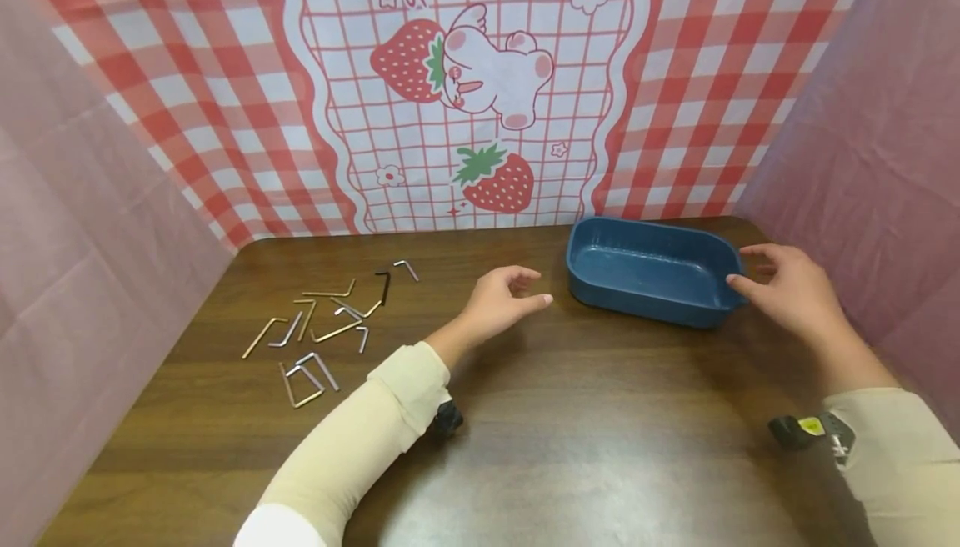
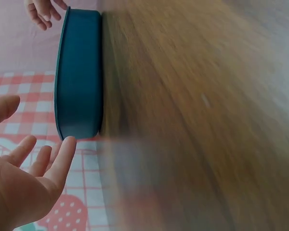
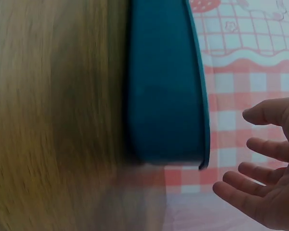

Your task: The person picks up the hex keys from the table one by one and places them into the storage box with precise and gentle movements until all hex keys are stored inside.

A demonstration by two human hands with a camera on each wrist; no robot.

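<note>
A blue oblong tray [image 1: 637,301] with rounded corners stands at the back right of the wooden table; nothing lies inside it. My right hand [image 1: 795,290] is at its right end, fingers spread and loosely bent; the right wrist view shows a gap between hand and tray wall [image 3: 168,96]. To the left of the tray my left hand [image 1: 501,305] hovers with relaxed fingers and holds nothing. In the left wrist view that hand [image 2: 29,183] is apart from the tray's near end or barely beside it; contact cannot be told. Several L-shaped hex keys [image 1: 336,332] lie scattered on the left.
The brown wooden table [image 1: 555,447] reaches back to a red-and-white checked cloth [image 1: 690,88] with strawberry prints. Pink cloth walls [image 1: 82,222] rise on both sides, the right one close to my right hand. One hex key [image 1: 385,288] is black; others look brassy or silver.
</note>
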